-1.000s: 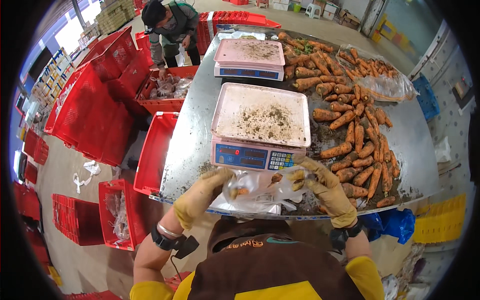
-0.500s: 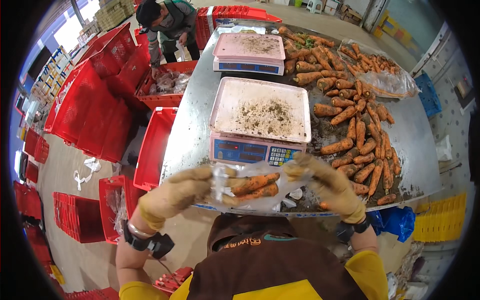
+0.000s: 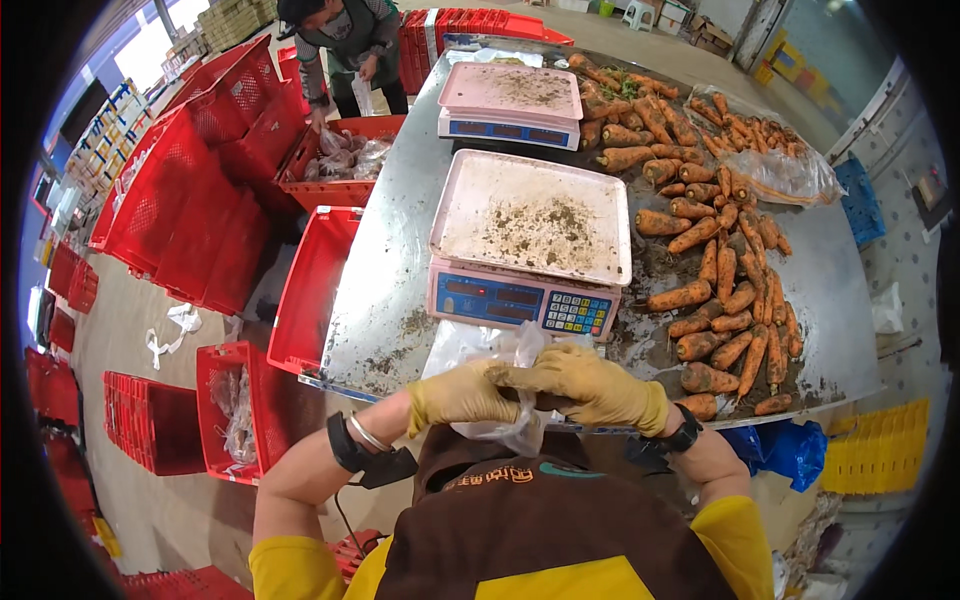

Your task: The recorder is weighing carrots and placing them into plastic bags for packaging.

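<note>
Both my hands wear dirty tan gloves and meet at the table's front edge. My left hand (image 3: pixel 462 394) is closed on a clear plastic bag (image 3: pixel 478 343), its fingers bunching the film. Close against it, my right hand (image 3: pixel 598 386) grips the same bag from the other side. Part of the film spreads over the table and part hangs below my fingers. The carrots inside the bag are hidden at this moment. Just beyond my hands stands a pink weighing scale (image 3: pixel 530 225), its pan bare but for soil. Many loose muddy carrots (image 3: pixel 700 260) lie to the right.
A second scale (image 3: pixel 510 100) stands farther back on the metal table (image 3: pixel 360 325). Left of the table are red crates (image 3: pixel 310 290), one holding filled bags (image 3: pixel 350 155). A co-worker (image 3: pixel 345 45) leans over that crate. Yellow crates (image 3: pixel 880 447) and a blue bag (image 3: pixel 790 445) sit at right.
My hands have come together and closer to my body, gathering the bag that was stretched between them. The carrots in it are now covered. The co-worker still reaches into the crate.
</note>
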Demonstrator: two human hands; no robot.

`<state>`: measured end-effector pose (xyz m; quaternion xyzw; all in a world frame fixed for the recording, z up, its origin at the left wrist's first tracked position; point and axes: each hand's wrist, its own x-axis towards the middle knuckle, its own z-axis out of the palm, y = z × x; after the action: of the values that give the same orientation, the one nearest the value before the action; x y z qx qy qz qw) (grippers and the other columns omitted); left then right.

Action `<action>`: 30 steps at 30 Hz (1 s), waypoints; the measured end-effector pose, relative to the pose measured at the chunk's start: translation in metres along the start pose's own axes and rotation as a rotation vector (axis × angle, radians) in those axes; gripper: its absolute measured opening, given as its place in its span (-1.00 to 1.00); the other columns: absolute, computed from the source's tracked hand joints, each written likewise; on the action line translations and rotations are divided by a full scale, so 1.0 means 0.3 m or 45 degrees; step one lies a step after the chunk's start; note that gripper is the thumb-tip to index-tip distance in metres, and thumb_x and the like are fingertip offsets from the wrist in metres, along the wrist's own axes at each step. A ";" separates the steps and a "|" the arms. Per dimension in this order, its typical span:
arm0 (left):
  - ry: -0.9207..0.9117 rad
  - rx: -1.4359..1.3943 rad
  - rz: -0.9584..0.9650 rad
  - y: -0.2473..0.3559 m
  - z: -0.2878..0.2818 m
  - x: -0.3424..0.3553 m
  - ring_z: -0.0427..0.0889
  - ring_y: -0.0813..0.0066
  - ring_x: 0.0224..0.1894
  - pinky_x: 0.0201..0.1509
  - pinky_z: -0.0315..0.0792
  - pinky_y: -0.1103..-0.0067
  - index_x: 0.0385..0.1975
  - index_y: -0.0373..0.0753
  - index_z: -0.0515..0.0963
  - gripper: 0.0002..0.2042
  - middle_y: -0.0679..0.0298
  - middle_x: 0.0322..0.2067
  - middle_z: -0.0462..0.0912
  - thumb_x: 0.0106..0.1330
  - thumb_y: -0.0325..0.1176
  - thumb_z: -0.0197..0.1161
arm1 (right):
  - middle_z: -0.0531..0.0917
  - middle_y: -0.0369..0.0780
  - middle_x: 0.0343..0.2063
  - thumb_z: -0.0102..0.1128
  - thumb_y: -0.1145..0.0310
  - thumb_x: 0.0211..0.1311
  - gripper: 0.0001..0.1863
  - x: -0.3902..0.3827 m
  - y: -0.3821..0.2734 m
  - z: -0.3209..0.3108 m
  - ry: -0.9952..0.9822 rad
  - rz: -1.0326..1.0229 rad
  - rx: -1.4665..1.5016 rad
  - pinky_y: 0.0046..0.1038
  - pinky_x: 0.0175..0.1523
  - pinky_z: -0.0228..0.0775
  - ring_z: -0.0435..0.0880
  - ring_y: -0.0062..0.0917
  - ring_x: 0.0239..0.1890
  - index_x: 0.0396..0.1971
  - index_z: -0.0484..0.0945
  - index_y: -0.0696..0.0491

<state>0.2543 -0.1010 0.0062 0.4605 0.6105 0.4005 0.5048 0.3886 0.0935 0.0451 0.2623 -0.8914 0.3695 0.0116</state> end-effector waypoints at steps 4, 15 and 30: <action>0.403 -0.354 -0.113 -0.126 -0.060 -0.029 0.60 0.53 -0.14 0.08 0.44 0.53 -0.21 -0.37 0.65 -0.81 0.20 -0.24 0.69 0.38 -0.37 0.20 | 0.62 -0.34 -0.12 0.25 0.52 0.30 -0.29 -0.099 0.136 0.086 0.093 0.560 0.745 -0.61 -0.10 0.42 0.54 -0.73 -0.17 0.42 0.22 -0.02; 0.344 -0.437 -0.234 -0.316 -0.121 -0.100 0.58 0.49 -0.23 0.07 0.41 0.57 -0.26 -0.33 0.64 -0.64 0.21 -0.33 0.66 0.51 -0.14 0.04 | 0.63 -0.40 -0.38 0.19 0.25 0.41 -0.51 -0.195 0.332 -0.005 0.100 1.006 1.205 -0.74 -0.37 0.35 0.52 -0.81 -0.45 0.26 0.44 0.09; 0.309 0.173 -0.046 0.058 -0.001 0.037 0.64 0.47 -0.25 -0.08 0.51 0.51 0.04 -0.22 0.61 -0.69 0.23 -0.25 0.71 0.32 -0.31 0.28 | 0.63 -0.04 -0.04 0.20 0.44 0.18 -0.37 0.056 0.094 -0.063 -0.020 0.019 0.133 -0.31 0.09 0.43 0.62 -0.11 -0.08 0.31 0.37 -0.04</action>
<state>0.2560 -0.0859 0.0200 0.4307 0.7010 0.4017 0.4021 0.3574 0.1151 0.0440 0.2587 -0.8729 0.4136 -0.0117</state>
